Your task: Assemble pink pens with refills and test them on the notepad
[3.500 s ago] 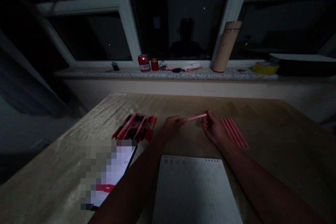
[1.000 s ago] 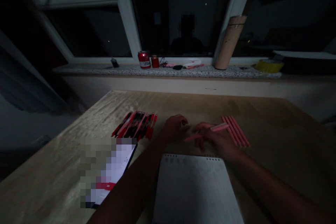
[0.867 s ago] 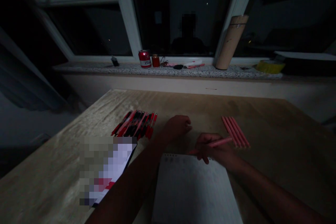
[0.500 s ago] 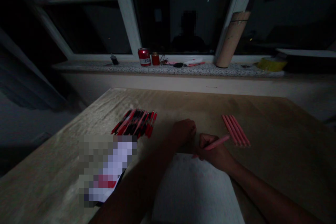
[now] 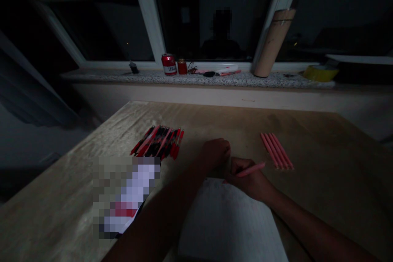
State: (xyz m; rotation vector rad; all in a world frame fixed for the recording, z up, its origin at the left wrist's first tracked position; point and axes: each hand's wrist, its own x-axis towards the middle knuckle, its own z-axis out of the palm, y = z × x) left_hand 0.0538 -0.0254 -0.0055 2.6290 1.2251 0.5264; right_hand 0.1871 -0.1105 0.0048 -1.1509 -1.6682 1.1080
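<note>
Held in my right hand (image 5: 253, 182) is a pink pen (image 5: 250, 169), slanting down to the left. Its tip meets the top part of a white sheet of paper (image 5: 230, 221), where small faint marks show, too dim to read. My left hand (image 5: 216, 151) rests as a loose fist on the table just beyond the paper's top edge, left of the right hand. Nothing shows in its curled fingers, and its forearm crosses the paper's left side. To the right lie several pink pens (image 5: 276, 150) side by side.
Red, black and pink pens (image 5: 158, 141) lie in a group at left on the table (image 5: 331, 196). Nearer is a blurred-out phone-like object (image 5: 132, 192). The windowsill (image 5: 147, 77) holds a red can (image 5: 168, 64), a red jar (image 5: 182, 66), a tall tan cylinder (image 5: 274, 43) and yellow tape (image 5: 321, 73).
My right hand has shifted slightly left along the paper's top edge, and the pen's rear end has dipped a little. My left hand stays in place. The view has shifted slightly.
</note>
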